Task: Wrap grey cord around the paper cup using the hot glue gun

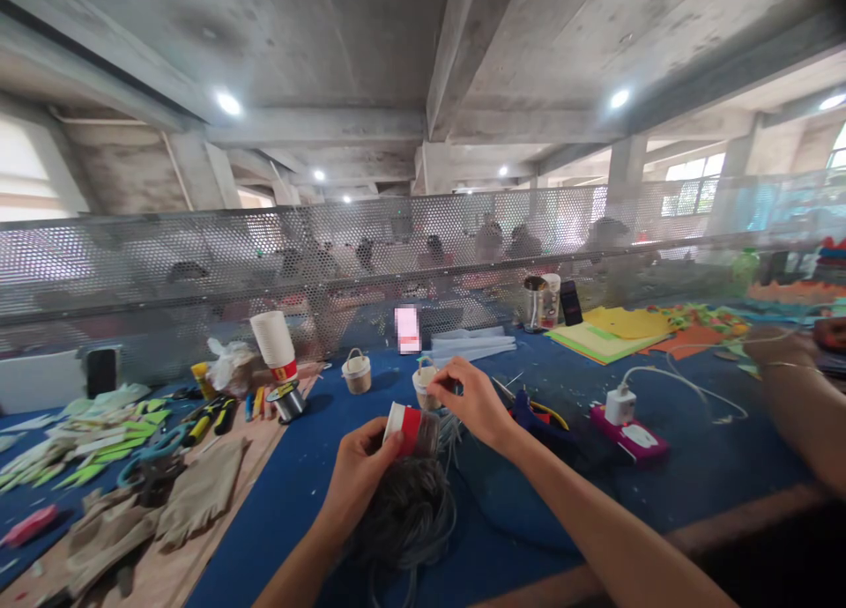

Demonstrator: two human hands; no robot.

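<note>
My left hand (pixel 360 467) is closed around a paper cup (pixel 411 426) with a red band, held tilted on its side. A tangled coil of grey cord (pixel 413 513) lies just below it, with loose strands running up beside the cup. Above and to the right, my right hand (pixel 474 398) is closed in a pinch; what its fingertips hold, if anything, is too small to make out. Those fingertips overlap the edge of a small white-and-tan handled bucket (pixel 424 389). A similar small bucket (pixel 358 374) stands upright farther left.
At left are stacked paper cups (pixel 271 339), a wire spool (pixel 286 403), work gloves (pixel 204 493) and scissors (pixel 155 456). A blue-handled tool (pixel 529 414) and magenta power strip (pixel 631 436) lie right. Another person's arm (pixel 797 396) reaches in. A perforated screen (pixel 397 238) spans the back.
</note>
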